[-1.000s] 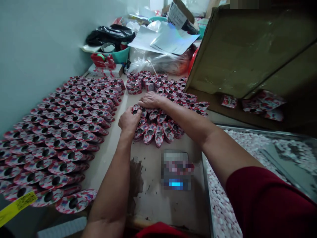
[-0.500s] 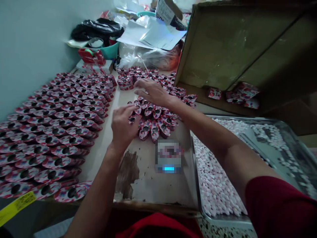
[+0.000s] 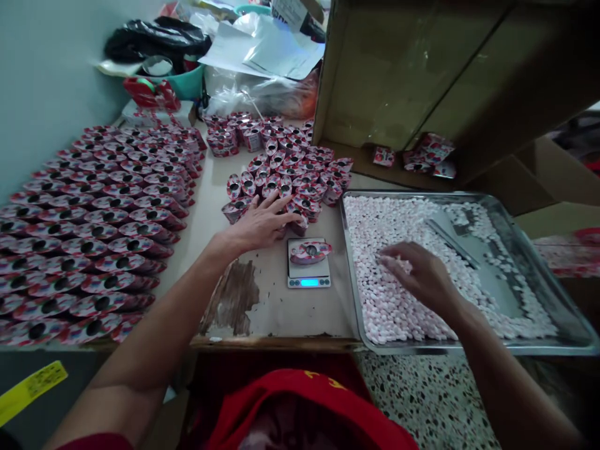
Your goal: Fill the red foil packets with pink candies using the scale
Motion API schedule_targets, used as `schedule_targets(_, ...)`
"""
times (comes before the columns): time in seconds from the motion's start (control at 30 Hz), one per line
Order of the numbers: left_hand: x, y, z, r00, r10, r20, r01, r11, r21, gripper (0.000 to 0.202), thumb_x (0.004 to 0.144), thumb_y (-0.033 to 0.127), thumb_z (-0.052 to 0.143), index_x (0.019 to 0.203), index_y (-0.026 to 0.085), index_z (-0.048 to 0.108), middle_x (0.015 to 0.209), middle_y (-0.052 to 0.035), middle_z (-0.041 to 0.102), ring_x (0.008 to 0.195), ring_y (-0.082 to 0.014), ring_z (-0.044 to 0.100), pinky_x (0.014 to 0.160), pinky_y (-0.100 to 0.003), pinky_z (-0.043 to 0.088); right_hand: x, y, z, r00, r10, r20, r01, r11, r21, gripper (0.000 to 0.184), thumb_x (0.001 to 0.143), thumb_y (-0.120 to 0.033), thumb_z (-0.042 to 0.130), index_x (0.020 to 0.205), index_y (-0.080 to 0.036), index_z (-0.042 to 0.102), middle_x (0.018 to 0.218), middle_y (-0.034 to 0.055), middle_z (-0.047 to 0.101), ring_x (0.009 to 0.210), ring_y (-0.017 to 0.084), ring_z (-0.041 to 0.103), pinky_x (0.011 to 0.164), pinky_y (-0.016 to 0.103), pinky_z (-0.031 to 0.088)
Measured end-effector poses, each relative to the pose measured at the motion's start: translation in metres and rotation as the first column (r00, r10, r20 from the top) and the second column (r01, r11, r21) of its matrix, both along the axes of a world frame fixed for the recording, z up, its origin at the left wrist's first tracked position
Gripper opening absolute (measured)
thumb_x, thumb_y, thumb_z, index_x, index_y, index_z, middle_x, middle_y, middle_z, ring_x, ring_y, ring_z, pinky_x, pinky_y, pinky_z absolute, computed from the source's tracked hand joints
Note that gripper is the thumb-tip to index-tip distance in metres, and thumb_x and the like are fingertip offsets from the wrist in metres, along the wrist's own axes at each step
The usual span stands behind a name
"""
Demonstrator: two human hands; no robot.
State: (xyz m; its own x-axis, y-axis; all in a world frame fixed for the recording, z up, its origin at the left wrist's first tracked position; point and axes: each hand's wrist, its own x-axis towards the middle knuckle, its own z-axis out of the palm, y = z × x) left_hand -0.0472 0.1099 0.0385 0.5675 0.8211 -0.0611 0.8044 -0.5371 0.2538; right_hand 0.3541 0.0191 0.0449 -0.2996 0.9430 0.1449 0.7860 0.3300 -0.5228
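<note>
Spread fingers of my left hand (image 3: pixel 262 226) rest on the near edge of a cluster of small red-and-white printed packs (image 3: pixel 309 177) with open tops. Beside that hand, one pack (image 3: pixel 311 250) lies on a small digital scale (image 3: pixel 307 272) with a lit blue display. My right hand (image 3: pixel 422 274) hovers low over small whitish-pink candy-like pieces (image 3: pixel 403 312) in a metal tray (image 3: pixel 359 306). Its thumb and fingers are apart, and I see nothing between them.
Rows of similar packs (image 3: pixel 107 215) fill the table's left side. Behind the tray stands a large cardboard box (image 3: pixel 375 75) on its side, with a few packs (image 3: pixel 429 153) in it. A flat metal strip (image 3: pixel 452 244) lies in the tray. Papers (image 3: pixel 262 53) and plastic bags are piled at the back.
My right hand has moved from above the packs to the tray on the right. My left hand has shifted right and lies on the cluster's near packs. The view has turned slightly right.
</note>
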Motion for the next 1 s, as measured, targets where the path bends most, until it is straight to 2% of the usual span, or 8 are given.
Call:
schedule_targets(0.17, 0.006, 0.003, -0.008, 0.999, 0.049, 0.003, -0.049, 0.997, 0.061, 0.063, 0.095, 0.008, 0.056, 0.148, 0.042, 0.06, 0.174, -0.0016, 0.035, 0.163, -0.0382, 0.022, 0.129, -0.071, 0.016, 0.016, -0.042, -0.02, 0.897, 0.186, 0.401, -0.159, 0.982, -0.1, 0.037, 0.093, -0.038, 0.066, 0.129, -0.032, 0.067, 0.124, 0.0118, 0.073, 0.11, 0.036, 0.065, 0.093, 0.053, 0.052)
schedule_targets(0.27, 0.011, -0.006, -0.006, 0.997, 0.064, 0.04, -0.069, 0.988, 0.14, 0.062, 0.094, 0.005, 0.056, 0.147, 0.037, 0.062, 0.174, -0.0051, 0.036, 0.163, -0.0362, 0.026, 0.129, -0.067, 0.021, 0.003, -0.037, -0.027, 0.846, 0.141, 0.514, -0.124, 0.99, -0.067, 0.046, 0.086, -0.027, 0.068, 0.132, -0.029, 0.066, 0.132, 0.0135, 0.07, 0.116, 0.037, 0.063, 0.092, 0.052, 0.051)
schedule_targets(0.37, 0.009, -0.028, 0.004, 0.984, 0.091, 0.152, -0.125, 0.965, 0.232, 0.052, 0.094, 0.007, 0.057, 0.14, 0.03, 0.067, 0.169, -0.0084, 0.043, 0.16, -0.0351, 0.033, 0.129, -0.065, 0.025, -0.01, -0.019, -0.031, 0.832, 0.112, 0.543, -0.091, 0.994, -0.065, 0.032, 0.086, -0.02, 0.062, 0.116, -0.023, 0.071, 0.114, 0.0143, 0.073, 0.103, 0.034, 0.067, 0.087, 0.046, 0.05)
schedule_targets(0.5, 0.011, -0.073, 0.003, 0.892, 0.157, 0.425, -0.279, 0.929, 0.243, 0.034, 0.096, 0.014, 0.062, 0.126, 0.026, 0.073, 0.137, -0.0086, 0.071, 0.133, -0.0283, 0.061, 0.119, -0.051, 0.046, -0.009, -0.001, -0.027, 0.9, 0.132, 0.415, -0.056, 0.98, -0.19, 0.017, 0.086, -0.018, 0.06, 0.096, -0.026, 0.071, 0.09, 0.0059, 0.075, 0.08, 0.025, 0.069, 0.071, 0.036, 0.047)
schedule_targets(0.63, 0.035, -0.108, -0.031, 0.715, 0.387, 0.582, -0.469, 0.883, -0.011, 0.041, 0.084, 0.021, 0.081, 0.124, 0.025, 0.072, 0.109, -0.0058, 0.077, 0.092, -0.0228, 0.071, 0.086, -0.038, 0.06, -0.005, -0.005, -0.014, 0.968, 0.084, 0.235, -0.05, 0.988, -0.145, 0.013, 0.086, -0.025, 0.065, 0.093, -0.029, 0.076, 0.097, 0.0067, 0.078, 0.088, 0.027, 0.071, 0.078, 0.04, 0.052)
schedule_targets(0.77, 0.062, -0.104, -0.061, 0.69, 0.418, 0.591, -0.502, 0.864, -0.025, 0.038, 0.079, 0.025, 0.089, 0.114, 0.024, 0.074, 0.111, -0.0075, 0.076, 0.103, -0.0273, 0.07, 0.092, -0.041, 0.058, -0.024, -0.022, -0.012, 0.981, -0.137, -0.14, 0.126, 0.988, -0.087, 0.015, 0.09, -0.041, 0.072, 0.093, -0.029, 0.079, 0.096, 0.0075, 0.076, 0.088, 0.027, 0.069, 0.081, 0.042, 0.054)
schedule_targets(0.87, 0.079, -0.087, -0.054, 0.718, 0.271, 0.641, -0.436, 0.893, 0.111, 0.023, 0.088, 0.02, 0.079, 0.109, 0.023, 0.072, 0.113, -0.0078, 0.076, 0.109, -0.0265, 0.068, 0.099, -0.042, 0.056, -0.052, -0.031, -0.019, 0.673, -0.427, -0.604, 0.241, 0.898, -0.367, 0.023, 0.089, -0.05, 0.075, 0.09, -0.026, 0.076, 0.089, 0.0054, 0.075, 0.079, 0.022, 0.069, 0.073, 0.037, 0.056)
schedule_targets(1.0, 0.113, -0.066, -0.011, 0.841, -0.167, 0.514, -0.103, 0.884, 0.456, 0.023, 0.099, 0.013, 0.06, 0.117, 0.023, 0.071, 0.128, -0.0088, 0.074, 0.121, -0.0238, 0.063, 0.11, -0.042, 0.051, -0.082, -0.027, -0.022, 0.024, -0.613, -0.79, -0.041, 0.788, -0.614, 0.02, 0.094, -0.044, 0.069, 0.096, -0.024, 0.07, 0.098, 0.0076, 0.077, 0.091, 0.022, 0.075, 0.084, 0.037, 0.062)
